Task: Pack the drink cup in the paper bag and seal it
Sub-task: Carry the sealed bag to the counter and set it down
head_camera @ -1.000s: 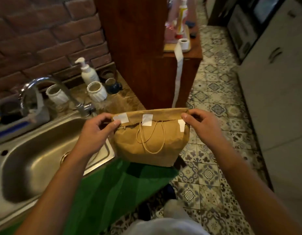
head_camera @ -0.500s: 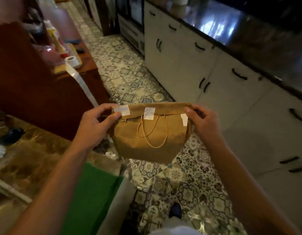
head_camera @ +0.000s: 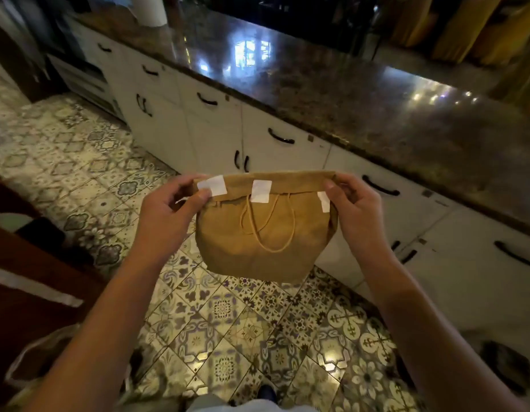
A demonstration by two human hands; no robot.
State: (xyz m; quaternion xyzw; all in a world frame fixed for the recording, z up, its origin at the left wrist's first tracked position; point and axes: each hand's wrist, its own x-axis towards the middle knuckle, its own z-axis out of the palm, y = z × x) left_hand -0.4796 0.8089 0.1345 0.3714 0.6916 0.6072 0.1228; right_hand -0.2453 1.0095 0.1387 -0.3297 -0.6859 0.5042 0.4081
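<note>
I hold a brown paper bag (head_camera: 258, 248) up in the air over the tiled floor. Its top is folded over and stuck down with three white tape strips (head_camera: 261, 190). The rope handles hang down the front of the bag. My left hand (head_camera: 168, 215) pinches the folded top at its left corner, and my right hand (head_camera: 353, 209) pinches the right corner. The bag bulges, but the drink cup is hidden and I cannot see it.
A dark polished stone counter (head_camera: 347, 99) runs across the back right above white cabinets with black handles (head_camera: 280, 139). Patterned floor tiles (head_camera: 228, 322) lie below the bag. A dark wooden cabinet (head_camera: 26, 278) stands at my left.
I have turned right, away from the sink and wooden cabinet, to face the stone counter. The bag has travelled with me in both hands; the grip is unchanged.
</note>
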